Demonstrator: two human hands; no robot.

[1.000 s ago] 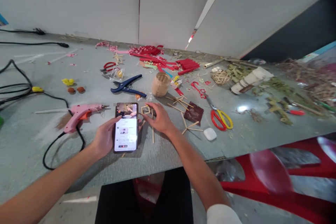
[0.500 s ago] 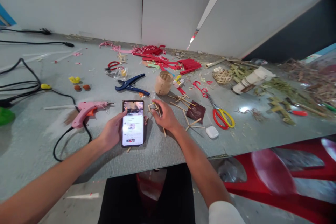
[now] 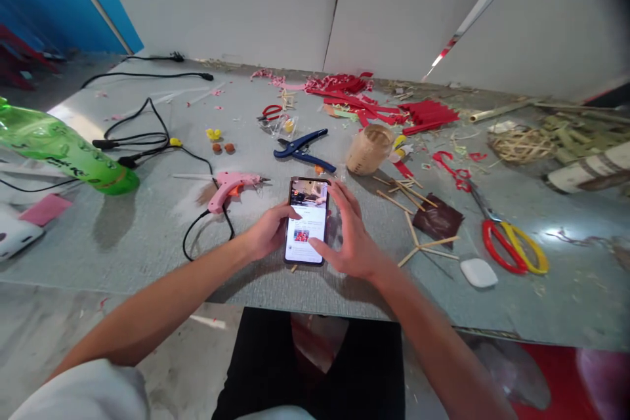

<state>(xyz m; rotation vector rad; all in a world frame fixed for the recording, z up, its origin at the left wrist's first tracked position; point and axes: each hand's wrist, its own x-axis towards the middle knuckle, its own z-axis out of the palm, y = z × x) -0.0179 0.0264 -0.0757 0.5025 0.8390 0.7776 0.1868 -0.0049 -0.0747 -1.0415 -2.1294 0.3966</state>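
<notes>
A smartphone [image 3: 307, 222] with its screen lit lies on the grey table [image 3: 147, 236] near the front edge. My left hand [image 3: 266, 231] holds the phone's left side, thumb on the screen. My right hand [image 3: 350, 236] rests against the phone's right edge with fingers spread and the thumb reaching toward the lower screen. Thin wooden sticks [image 3: 428, 244] lie just right of my right hand. The small stick frame seen earlier is hidden.
A pink glue gun [image 3: 231, 185] with a black cord lies left of the phone. Blue cutters [image 3: 301, 149], a bamboo cup [image 3: 369, 149], red and yellow scissors [image 3: 512, 246], a white case [image 3: 478, 272], a brown piece [image 3: 443, 220], red paper strips [image 3: 374, 104] and a green bottle [image 3: 63, 151] surround.
My right hand has left the stick frame and moved onto the phone's right side. The view has swung left, bringing the green bottle into sight.
</notes>
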